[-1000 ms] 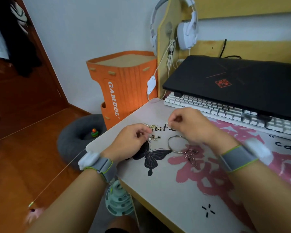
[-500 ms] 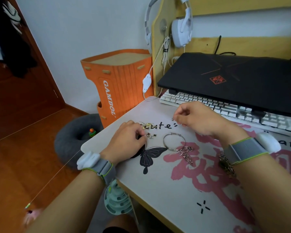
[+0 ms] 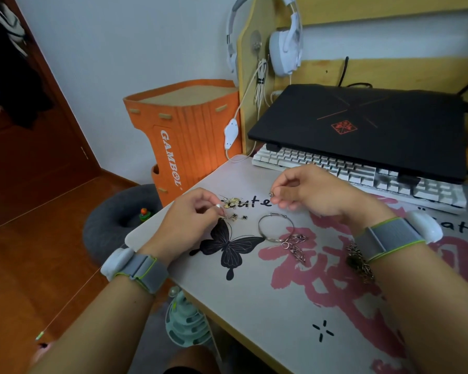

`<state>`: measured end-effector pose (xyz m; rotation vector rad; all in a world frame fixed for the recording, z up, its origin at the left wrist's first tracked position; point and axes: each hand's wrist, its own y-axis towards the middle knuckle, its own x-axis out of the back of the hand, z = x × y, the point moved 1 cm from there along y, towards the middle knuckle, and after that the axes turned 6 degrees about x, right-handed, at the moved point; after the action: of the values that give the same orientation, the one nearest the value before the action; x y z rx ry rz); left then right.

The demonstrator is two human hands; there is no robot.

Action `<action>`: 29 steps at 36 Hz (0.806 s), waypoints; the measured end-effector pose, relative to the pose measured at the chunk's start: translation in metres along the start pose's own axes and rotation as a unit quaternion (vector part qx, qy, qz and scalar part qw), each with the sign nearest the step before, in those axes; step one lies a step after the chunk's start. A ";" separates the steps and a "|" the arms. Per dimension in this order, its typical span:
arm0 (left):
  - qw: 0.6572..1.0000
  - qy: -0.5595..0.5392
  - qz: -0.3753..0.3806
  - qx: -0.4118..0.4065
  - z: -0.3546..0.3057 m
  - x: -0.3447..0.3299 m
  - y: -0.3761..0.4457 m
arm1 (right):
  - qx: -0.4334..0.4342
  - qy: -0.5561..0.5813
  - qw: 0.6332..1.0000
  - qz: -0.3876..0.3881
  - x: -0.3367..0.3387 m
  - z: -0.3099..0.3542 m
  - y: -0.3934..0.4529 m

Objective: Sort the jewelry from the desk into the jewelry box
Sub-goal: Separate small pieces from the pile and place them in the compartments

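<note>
My left hand (image 3: pixel 185 225) rests on the desk mat and pinches a small pearl earring (image 3: pixel 218 206) between thumb and fingers. A little above the mat, my right hand (image 3: pixel 312 191) pinches a small silver stud (image 3: pixel 271 194) at its fingertips. Between the hands lie gold earrings (image 3: pixel 233 203) and small dark clover studs (image 3: pixel 238 217). A silver bangle (image 3: pixel 275 227) lies on the mat with a pinkish chain (image 3: pixel 295 245) against it. A dark chain piece (image 3: pixel 360 261) shows under my right wrist. No jewelry box is in view.
A white keyboard (image 3: pixel 362 175) lies at the back of the desk with a closed black laptop (image 3: pixel 362 125) propped over it. White headphones (image 3: pixel 285 49) hang on the wooden board. An orange box (image 3: pixel 181 139) stands left of the desk, a grey cushion (image 3: pixel 114 222) on the floor.
My right hand has lifted and drawn right, away from the small pile, with the silver stud in its fingertips. My left hand stays at the pile, now showing a pearl earring in its pinch.
</note>
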<state>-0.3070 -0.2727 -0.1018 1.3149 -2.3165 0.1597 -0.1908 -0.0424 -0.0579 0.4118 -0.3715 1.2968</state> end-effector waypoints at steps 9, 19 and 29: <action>0.987 -0.146 0.034 0.051 -0.001 0.004 -0.001 | -0.062 0.157 0.986 0.002 -0.003 -0.006 0.002; 0.948 -0.287 0.074 0.115 -0.003 0.000 -0.002 | -0.106 0.264 0.958 0.033 -0.006 -0.013 0.003; 0.948 -0.289 0.079 0.106 0.000 0.000 -0.001 | -0.102 0.261 0.959 0.045 -0.006 -0.014 0.002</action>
<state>-0.3060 -0.2734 -0.1016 1.4193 -2.9727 0.0812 -0.1940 -0.0400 -0.0732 -0.1295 -0.0747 1.3846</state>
